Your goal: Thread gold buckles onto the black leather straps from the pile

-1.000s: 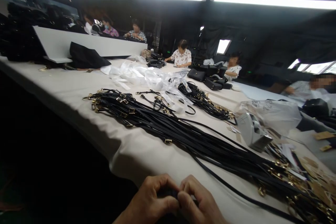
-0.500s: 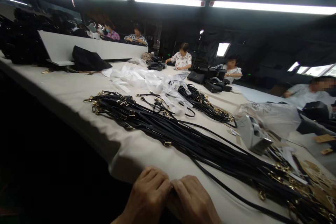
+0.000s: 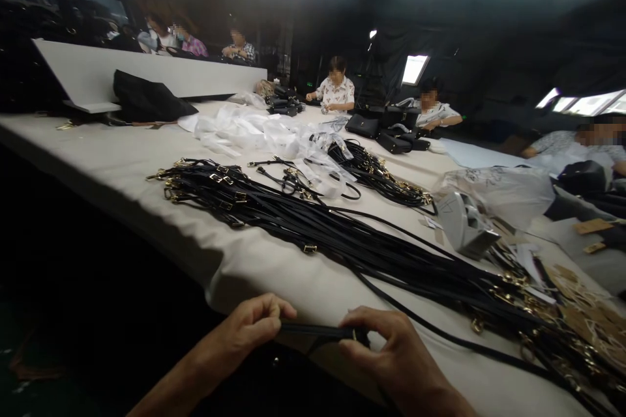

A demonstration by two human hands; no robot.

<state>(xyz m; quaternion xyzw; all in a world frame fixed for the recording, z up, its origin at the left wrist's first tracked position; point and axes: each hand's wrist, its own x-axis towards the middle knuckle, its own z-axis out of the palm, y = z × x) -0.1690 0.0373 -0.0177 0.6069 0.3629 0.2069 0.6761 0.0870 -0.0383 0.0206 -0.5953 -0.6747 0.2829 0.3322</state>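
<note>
Large table (image 3: pixel 107 146) draped in off-white cloth, running from the near edge well back into a dim room. Long, low white panel (image 3: pixel 161 71) stands along its far left side. Several co-workers sit beyond; one, in a white patterned shirt (image 3: pixel 336 90), is at the far end.

Across the table's middle lies a long bundle of narrow black straps with gold-coloured metal fittings (image 3: pixel 337 234), slanting down to the lower right. Behind its left half, a loose heap of white, filmy plastic (image 3: pixel 254 130); just right of that, a second, smaller strap bundle (image 3: pixel 379 176). A translucent whitish plastic bag (image 3: pixel 499 189) rests at right. Farther back, black handbags (image 3: pixel 362 126) sit grouped; a limp black piece of material (image 3: pixel 147 98) lies near the panel. A grey, angular dispenser-like object (image 3: pixel 454 221) stands beside the whitish bag.

The worker's hands are at the near edge, well apart. Left hand (image 3: pixel 252 322): thumb and fingers pinched together on one end of a flat black strap section (image 3: pixel 313 330). Right hand (image 3: pixel 391 339): thumb and forefinger curved around its other end. The section spans level between them, in front of the cloth edge; whatever hangs below is too dark to tell.

Smallest: a gold-coloured rectangular buckle (image 3: pixel 310 249) at the long bundle's near side.
</note>
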